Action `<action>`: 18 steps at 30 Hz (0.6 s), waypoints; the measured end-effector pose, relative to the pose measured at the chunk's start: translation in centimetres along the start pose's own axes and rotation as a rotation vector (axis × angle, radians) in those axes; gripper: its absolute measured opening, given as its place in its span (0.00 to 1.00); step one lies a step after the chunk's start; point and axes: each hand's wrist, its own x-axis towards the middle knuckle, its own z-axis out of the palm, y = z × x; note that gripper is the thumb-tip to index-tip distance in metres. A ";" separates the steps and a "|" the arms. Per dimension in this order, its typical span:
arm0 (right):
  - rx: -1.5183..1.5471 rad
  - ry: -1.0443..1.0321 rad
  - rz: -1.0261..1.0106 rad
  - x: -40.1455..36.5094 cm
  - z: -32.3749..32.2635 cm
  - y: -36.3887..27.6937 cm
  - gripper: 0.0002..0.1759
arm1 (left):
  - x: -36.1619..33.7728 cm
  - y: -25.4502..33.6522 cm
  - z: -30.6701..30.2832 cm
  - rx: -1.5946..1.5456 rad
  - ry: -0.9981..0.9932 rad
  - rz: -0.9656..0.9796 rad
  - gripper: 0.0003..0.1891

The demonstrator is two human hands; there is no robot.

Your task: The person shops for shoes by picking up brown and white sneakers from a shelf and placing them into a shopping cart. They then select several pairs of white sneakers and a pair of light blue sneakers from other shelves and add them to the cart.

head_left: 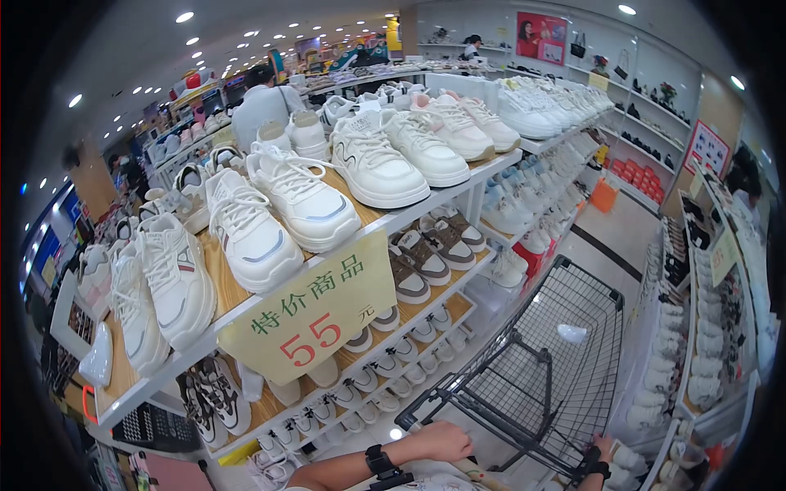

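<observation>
A dark grey wire shopping cart (536, 352) stands in the aisle ahead of me, and a small white item (571, 333) shows in its basket. My left hand (446, 442) is closed in a fist over the shopping cart handle (473, 470), and a black band with a dark device is on that wrist. At the lower right, my right hand (603, 449) is curled at the cart's near right corner, its fingers partly hidden. It also has a black band at the wrist.
A display shelf (458, 194) with white sneakers (381, 164) on top and more shoes below runs along the left. From it hangs a yellow price sign (311, 307) reading 55. Another shoe rack (696, 327) lines the right side. A person in white (262, 110) stands beyond.
</observation>
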 end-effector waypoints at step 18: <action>0.046 0.041 0.037 -17.3 0.2 0.2 0.04 | -9.2 2.1 4.4 0.062 0.029 -0.045 0.17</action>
